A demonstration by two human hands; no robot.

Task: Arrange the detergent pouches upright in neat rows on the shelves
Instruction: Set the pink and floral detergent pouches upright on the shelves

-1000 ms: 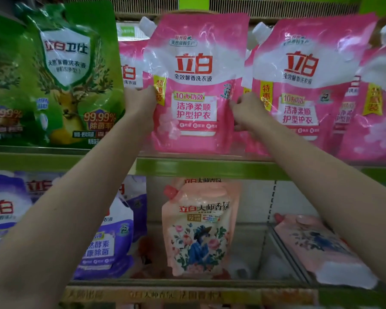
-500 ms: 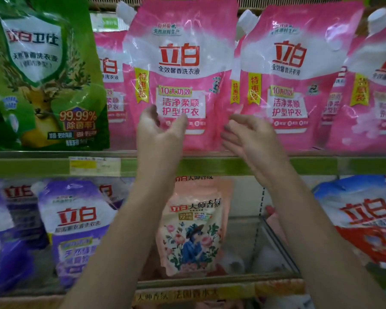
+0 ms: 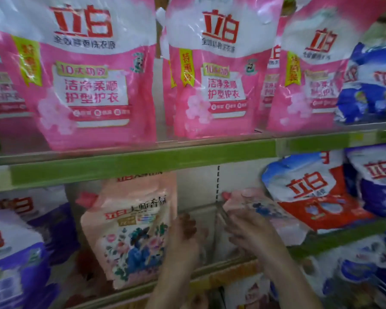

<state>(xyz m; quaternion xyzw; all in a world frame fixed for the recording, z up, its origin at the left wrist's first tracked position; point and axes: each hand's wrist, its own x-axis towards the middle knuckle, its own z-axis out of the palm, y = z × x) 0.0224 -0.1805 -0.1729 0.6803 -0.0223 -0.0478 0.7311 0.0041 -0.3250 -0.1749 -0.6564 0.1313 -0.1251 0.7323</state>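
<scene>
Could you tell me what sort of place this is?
Most likely a shop's laundry aisle: rows of pink detergent pouches face out on a green-edged shelf, with purple pouches and a floral peach pouch below.

Two bare forearms rise from the bottom edge of the head view, with no sleeve, watch or bracelet on the visible stretch. The left hand (image 3: 184, 236) and the right hand (image 3: 250, 233) wear no gloves. Motion blur smears the fingers (image 3: 236, 216), so rings or nail details cannot be made out.

Green-edged shop shelving (image 3: 143, 162), pale backboard (image 3: 196, 186)
</scene>
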